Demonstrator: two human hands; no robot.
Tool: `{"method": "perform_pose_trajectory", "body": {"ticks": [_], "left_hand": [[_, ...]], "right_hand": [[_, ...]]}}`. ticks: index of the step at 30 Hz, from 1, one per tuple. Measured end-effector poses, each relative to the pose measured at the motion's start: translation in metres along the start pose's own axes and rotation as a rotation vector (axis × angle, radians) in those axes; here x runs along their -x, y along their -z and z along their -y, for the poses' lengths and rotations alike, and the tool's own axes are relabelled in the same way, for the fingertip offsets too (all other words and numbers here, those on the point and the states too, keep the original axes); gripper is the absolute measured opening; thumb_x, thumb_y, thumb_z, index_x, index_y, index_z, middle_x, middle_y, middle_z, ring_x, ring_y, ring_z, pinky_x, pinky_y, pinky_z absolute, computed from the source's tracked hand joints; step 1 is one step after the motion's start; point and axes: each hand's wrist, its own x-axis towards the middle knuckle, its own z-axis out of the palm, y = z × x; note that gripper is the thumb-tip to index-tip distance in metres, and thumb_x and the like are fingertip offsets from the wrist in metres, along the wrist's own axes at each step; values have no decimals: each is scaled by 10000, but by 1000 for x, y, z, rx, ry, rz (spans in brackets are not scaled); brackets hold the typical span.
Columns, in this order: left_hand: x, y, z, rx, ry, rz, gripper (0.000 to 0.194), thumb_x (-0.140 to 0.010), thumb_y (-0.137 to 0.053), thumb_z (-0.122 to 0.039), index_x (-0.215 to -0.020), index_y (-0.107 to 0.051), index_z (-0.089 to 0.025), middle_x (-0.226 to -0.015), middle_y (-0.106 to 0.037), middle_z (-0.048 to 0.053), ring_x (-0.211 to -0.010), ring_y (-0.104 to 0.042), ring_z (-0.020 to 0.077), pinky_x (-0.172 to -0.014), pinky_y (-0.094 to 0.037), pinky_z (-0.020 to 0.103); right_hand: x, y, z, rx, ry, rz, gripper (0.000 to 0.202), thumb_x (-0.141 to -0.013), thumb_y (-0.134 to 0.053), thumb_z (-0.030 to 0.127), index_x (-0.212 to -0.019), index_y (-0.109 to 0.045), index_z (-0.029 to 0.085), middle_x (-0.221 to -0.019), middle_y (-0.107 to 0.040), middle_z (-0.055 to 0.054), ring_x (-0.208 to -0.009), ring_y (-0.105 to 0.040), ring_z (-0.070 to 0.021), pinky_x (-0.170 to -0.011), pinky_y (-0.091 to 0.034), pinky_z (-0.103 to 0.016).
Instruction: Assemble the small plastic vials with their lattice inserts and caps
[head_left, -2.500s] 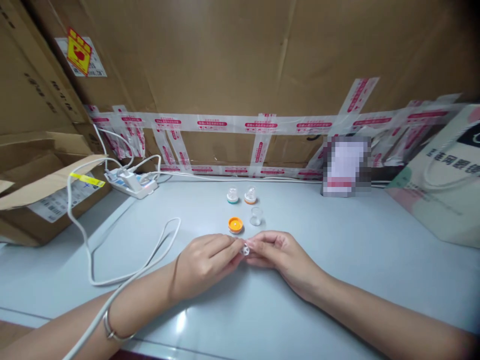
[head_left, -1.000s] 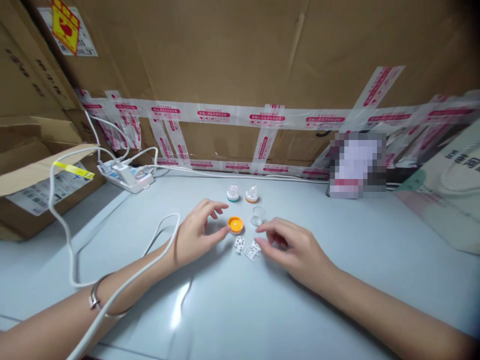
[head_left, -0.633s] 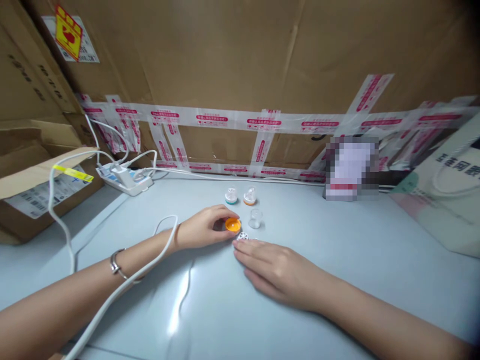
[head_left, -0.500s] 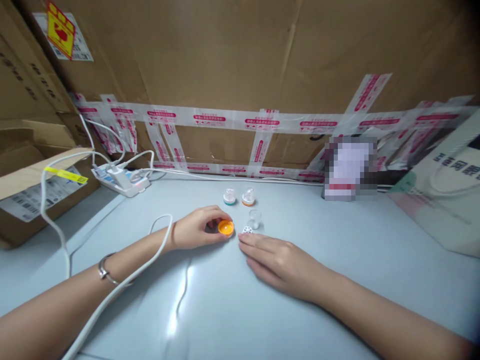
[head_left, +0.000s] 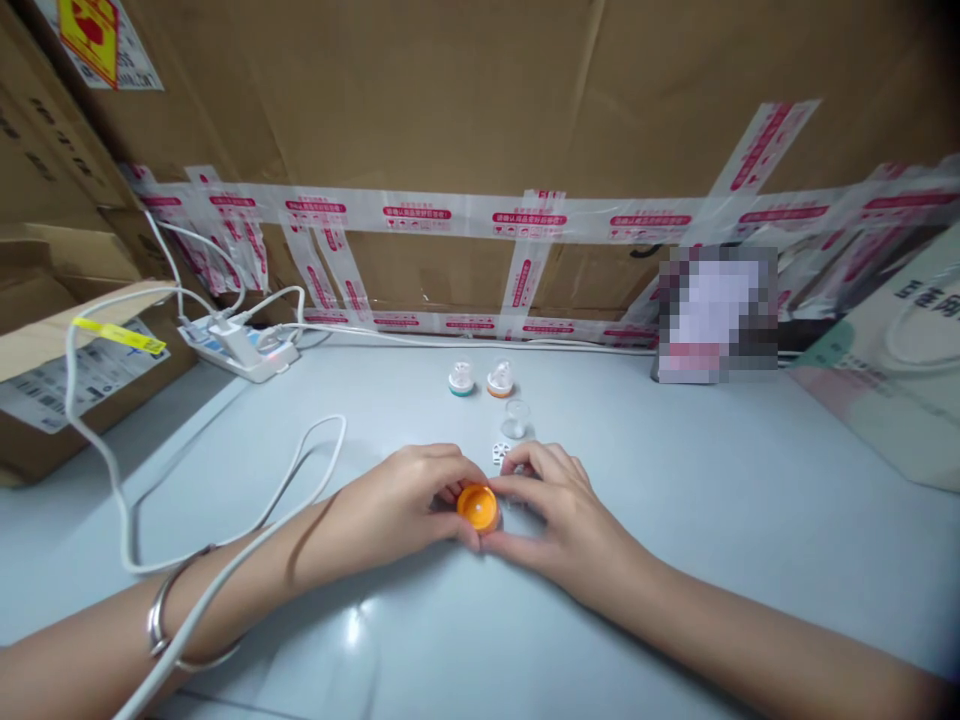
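A small round orange cup-shaped base (head_left: 478,510) stands mouth up low over the grey table. My left hand (head_left: 431,500) grips it from the left between thumb and fingers. From the right, the thumb and index finger of my right hand (head_left: 559,510) curve round its edge, seemingly touching it. Just past my right fingers lies a white disc with holes (head_left: 501,455), partly hidden by them. Behind the disc sits a clear plastic dome (head_left: 516,418). Farther back are two clear-topped white pieces, one with a teal base (head_left: 461,380), the other with an orange base (head_left: 500,380).
A white power strip (head_left: 240,350) with plugs and cables is at the left back. One white cable (head_left: 247,560) passes over my left forearm. Taped cardboard (head_left: 420,260) walls the back. An open box (head_left: 90,370) stands left, a pixelated object (head_left: 709,320) and white bag (head_left: 900,380) right.
My left hand has brought the orange base nearer and to the right. My right hand has gone from lying flat by the white disc to curving its fingers round the base.
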Motion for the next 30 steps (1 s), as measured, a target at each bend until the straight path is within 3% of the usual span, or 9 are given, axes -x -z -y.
{"method": "perform_pose_trajectory", "body": {"ticks": [6,15,17,20,23,30], "left_hand": [[2,-2,0,-38,6,-26,226,-753,-670,-256,-958,-643,-166,-845,-629,39,-758,-608,146,-718,-491,234],[-6,13,5,369,156,59,221,-754,-640,-202,-969,-632,-151,-920,-682,51,-846,-639,164,-794,-518,284],[-8,17,10,308,161,-6,225,-766,-623,-219,-981,-629,-151,-940,-679,55,-857,-633,169,-809,-509,300],[-9,19,19,28,137,-141,255,-787,-589,-239,-1025,-618,-154,-976,-649,69,-858,-609,174,-804,-494,312],[-10,15,27,-191,66,-150,271,-798,-550,-206,-1059,-604,-156,-953,-618,73,-810,-586,163,-751,-486,288],[-10,9,31,-241,11,-180,331,-796,-570,-223,-1120,-561,-154,-1047,-565,90,-958,-547,199,-860,-441,322]], "right_hand": [[-2,-1,3,-97,-61,-17,222,-655,-727,336,-868,-685,293,-980,-558,-36,-965,-503,-230,-842,-404,-400],[-1,-1,2,-73,-58,-13,108,-678,-705,329,-784,-699,312,-984,-554,-36,-984,-494,-244,-845,-396,-426],[-1,-1,1,-71,-60,-2,168,-666,-714,332,-832,-700,321,-1003,-554,-37,-1003,-486,-249,-863,-390,-436],[0,-1,0,-69,-77,11,220,-658,-720,339,-876,-697,318,-1042,-552,-39,-1030,-477,-255,-890,-378,-446],[0,0,-1,-63,-89,14,266,-650,-727,357,-907,-690,303,-1068,-551,-44,-1048,-470,-264,-904,-370,-454],[0,2,0,-56,-77,36,409,-639,-732,365,-1025,-641,268,-1094,-549,-60,-1069,-455,-273,-914,-364,-459]]}}
